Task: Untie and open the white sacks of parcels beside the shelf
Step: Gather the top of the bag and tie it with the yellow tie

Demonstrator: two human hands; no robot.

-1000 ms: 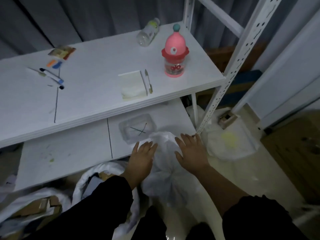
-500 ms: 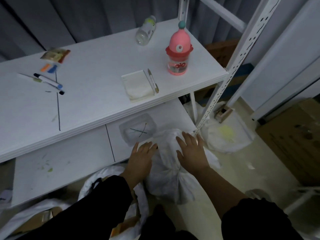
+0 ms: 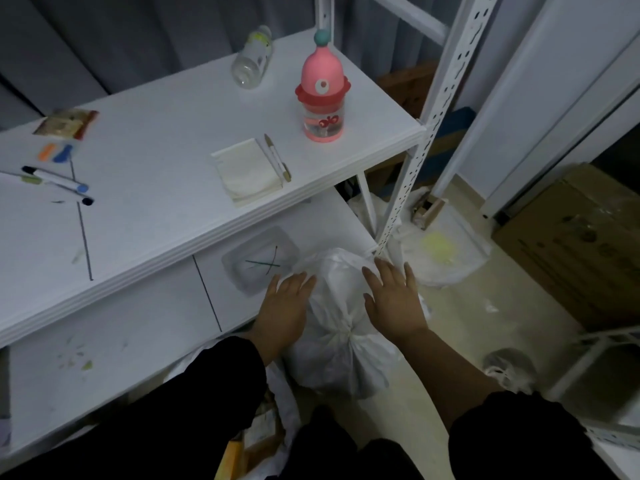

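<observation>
A white sack (image 3: 341, 358) stands on the floor in front of the shelf, its neck cinched by a knot (image 3: 341, 330) and its loose top (image 3: 334, 271) fanned out above. My left hand (image 3: 285, 306) rests flat on the left side of that loose top, fingers straight. My right hand (image 3: 394, 299) lies flat on the right side, fingers spread. Another white sack (image 3: 446, 254) with a yellow patch lies behind the shelf post. An opened sack with cardboard parcels (image 3: 263, 434) sits low left, partly hidden by my sleeve.
The white shelf (image 3: 166, 188) carries a pink bottle (image 3: 322, 95), a clear bottle (image 3: 252, 57), a notepad (image 3: 247, 171) and markers (image 3: 57, 180). A clear tray (image 3: 259, 261) sits on the lower board. A perforated post (image 3: 408, 188) stands just beyond the sack. Cardboard boxes (image 3: 581, 247) stand right.
Both hands stayed flat on the sack's top, sliding slightly apart. The view shifted so the sack's knot shows between my wrists.
</observation>
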